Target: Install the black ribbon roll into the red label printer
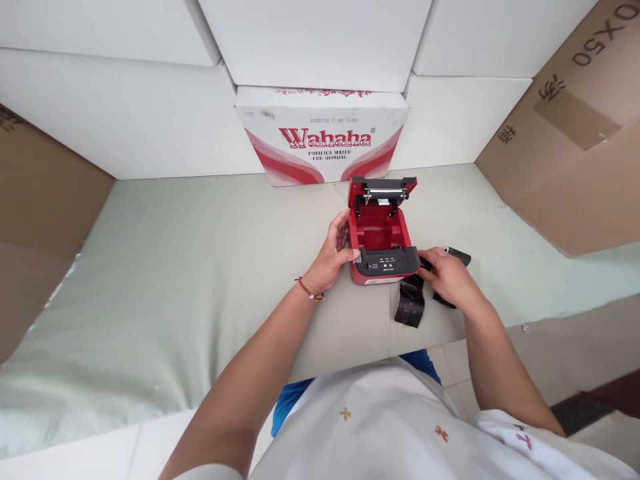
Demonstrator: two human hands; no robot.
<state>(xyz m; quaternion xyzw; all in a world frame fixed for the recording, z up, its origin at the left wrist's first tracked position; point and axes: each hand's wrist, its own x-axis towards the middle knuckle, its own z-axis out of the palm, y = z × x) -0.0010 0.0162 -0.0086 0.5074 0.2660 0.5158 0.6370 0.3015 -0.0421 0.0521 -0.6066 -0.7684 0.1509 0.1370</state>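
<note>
A red label printer (pixel 384 270) with a black front panel sits on the cloth-covered table, its lid (pixel 383 193) raised and the red inner bay bare. My left hand (pixel 333 257) grips the printer's left side, thumb on the front corner by a grey tab. Against the printer's right side, my right hand (pixel 453 277) has its fingers closed around part of a glossy black strip (pixel 411 303). One piece of the strip hangs down onto the cloth in front. Beyond the right hand a black rolled end (pixel 459 256) shows; the fingers hide the middle.
A white and red Wahaha water carton (pixel 327 143) stands behind the printer, against stacked white boxes (pixel 320 40). Brown cardboard boxes flank the table at left (pixel 45 220) and right (pixel 575 147). Pale green cloth (pixel 175 280) covers the table up to its front edge.
</note>
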